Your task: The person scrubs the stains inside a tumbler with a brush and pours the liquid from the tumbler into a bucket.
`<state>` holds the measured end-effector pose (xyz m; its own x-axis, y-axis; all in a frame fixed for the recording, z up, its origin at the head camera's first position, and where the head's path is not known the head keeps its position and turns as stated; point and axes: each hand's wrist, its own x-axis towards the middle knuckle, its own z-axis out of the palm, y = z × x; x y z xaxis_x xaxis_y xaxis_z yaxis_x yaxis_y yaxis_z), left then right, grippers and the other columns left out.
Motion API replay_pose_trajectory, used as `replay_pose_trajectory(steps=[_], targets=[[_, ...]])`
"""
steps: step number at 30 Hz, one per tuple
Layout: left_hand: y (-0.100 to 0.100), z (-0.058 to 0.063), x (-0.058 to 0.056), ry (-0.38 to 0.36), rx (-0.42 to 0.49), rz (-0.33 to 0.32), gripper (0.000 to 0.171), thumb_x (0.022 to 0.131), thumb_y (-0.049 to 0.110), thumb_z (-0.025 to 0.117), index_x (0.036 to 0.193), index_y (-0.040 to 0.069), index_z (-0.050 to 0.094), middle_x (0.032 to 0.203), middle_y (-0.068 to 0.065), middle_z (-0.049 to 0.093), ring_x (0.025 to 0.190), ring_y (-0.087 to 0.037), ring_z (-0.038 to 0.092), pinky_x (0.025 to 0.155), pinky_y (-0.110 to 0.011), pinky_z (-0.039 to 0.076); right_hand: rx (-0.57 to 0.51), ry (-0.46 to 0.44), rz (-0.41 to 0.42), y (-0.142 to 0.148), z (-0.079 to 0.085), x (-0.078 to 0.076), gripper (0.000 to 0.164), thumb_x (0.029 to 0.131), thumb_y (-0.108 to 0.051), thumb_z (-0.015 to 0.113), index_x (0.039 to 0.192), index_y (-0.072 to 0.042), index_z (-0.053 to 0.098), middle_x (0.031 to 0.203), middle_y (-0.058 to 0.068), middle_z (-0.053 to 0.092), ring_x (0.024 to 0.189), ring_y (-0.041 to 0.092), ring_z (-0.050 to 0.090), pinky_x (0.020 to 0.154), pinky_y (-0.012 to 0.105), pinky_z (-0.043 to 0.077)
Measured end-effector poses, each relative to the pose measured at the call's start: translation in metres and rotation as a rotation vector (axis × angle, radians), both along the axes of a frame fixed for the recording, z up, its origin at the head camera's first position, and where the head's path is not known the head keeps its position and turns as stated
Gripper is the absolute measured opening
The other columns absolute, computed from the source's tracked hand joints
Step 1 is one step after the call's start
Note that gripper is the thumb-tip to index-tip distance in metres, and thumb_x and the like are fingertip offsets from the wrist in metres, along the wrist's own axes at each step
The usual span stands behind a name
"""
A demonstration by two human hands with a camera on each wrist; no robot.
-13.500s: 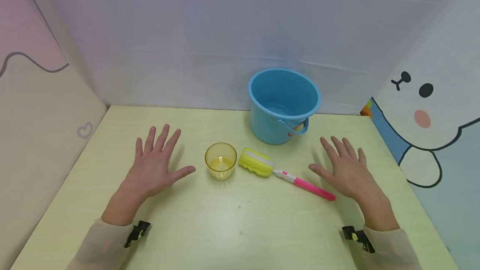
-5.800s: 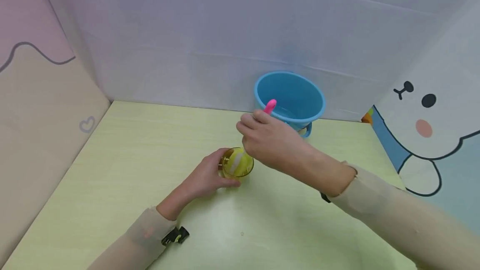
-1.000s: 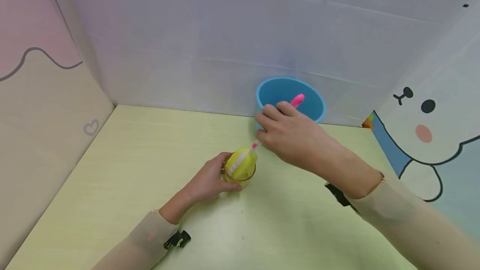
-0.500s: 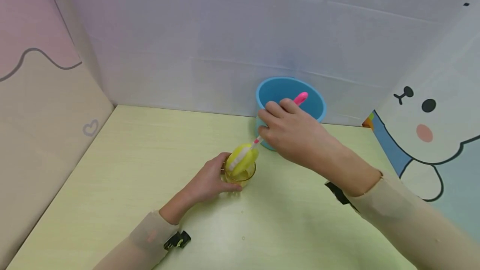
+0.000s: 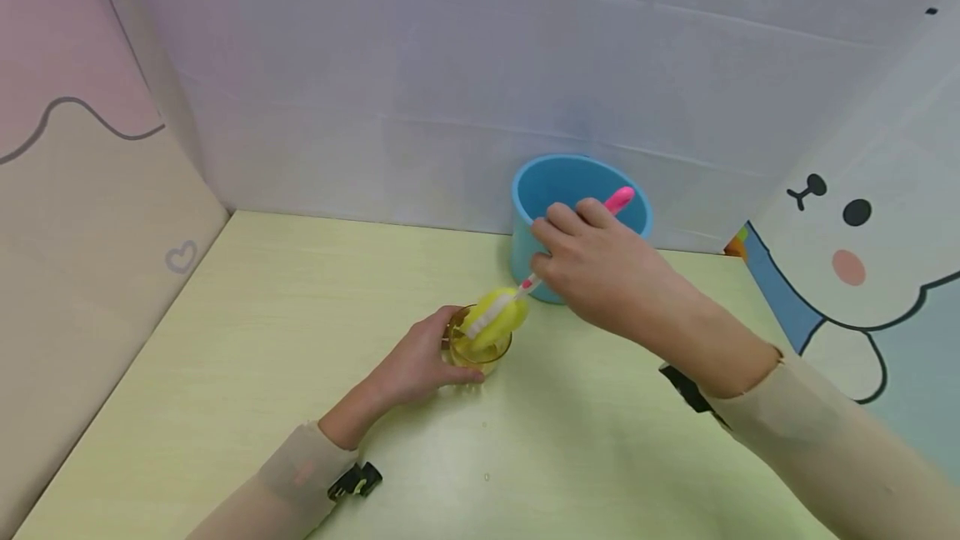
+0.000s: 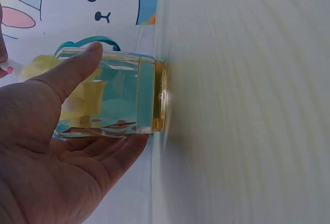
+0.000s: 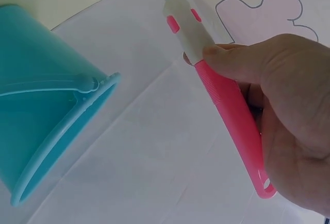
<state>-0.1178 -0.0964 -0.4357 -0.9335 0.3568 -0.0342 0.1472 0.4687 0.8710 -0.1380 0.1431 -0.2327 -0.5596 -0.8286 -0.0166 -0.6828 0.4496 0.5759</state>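
Left hand (image 5: pixel 416 363) is gripping amber cup (image 6: pixel 121 90) on worktop (image 5: pixel 300 290); right hand (image 5: pixel 600 265) is holding pink-handled brush (image 7: pixel 227 92), sponge head (image 5: pixel 502 317) sitting partly inside.

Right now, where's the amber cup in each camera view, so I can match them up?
Head: the amber cup is below centre, held by the left hand.
Left wrist: left of centre, lying sideways in the picture, base toward the right.
Right wrist: not in it.
Shared landmark: the brush.
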Motion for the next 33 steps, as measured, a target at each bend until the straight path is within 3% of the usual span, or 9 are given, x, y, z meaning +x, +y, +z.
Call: replay_pose_trajectory(steps=[21,33], targets=[[-0.0001,-0.0002,0.0011,-0.009,0.002,0.014,0.089,0.077,0.024,0.099,0.150,0.007,0.050,0.144,-0.006,0.059,0.123,-0.028,0.064,0.103,-0.043,0.055,-0.045,-0.071,0.016,0.0076,0.0067,0.0090,0.020,0.090,-0.020,0.086,0.108,-0.014,0.080,0.099,0.008,0.057,0.099,0.029,0.048,0.087,0.043,0.042],[-0.0009,-0.0027,-0.0002,-0.006,0.041,-0.009,0.090,0.078,0.020,0.098,0.151,0.008,0.049,0.141,-0.003,0.060,0.123,-0.026,0.065,0.104,-0.042,0.055,-0.057,-0.041,0.079,0.0014,0.0039,0.0070,0.022,0.088,-0.025,0.089,0.105,-0.016,0.078,0.095,0.006,0.055,0.095,0.028,0.046,0.086,0.042,0.041]])
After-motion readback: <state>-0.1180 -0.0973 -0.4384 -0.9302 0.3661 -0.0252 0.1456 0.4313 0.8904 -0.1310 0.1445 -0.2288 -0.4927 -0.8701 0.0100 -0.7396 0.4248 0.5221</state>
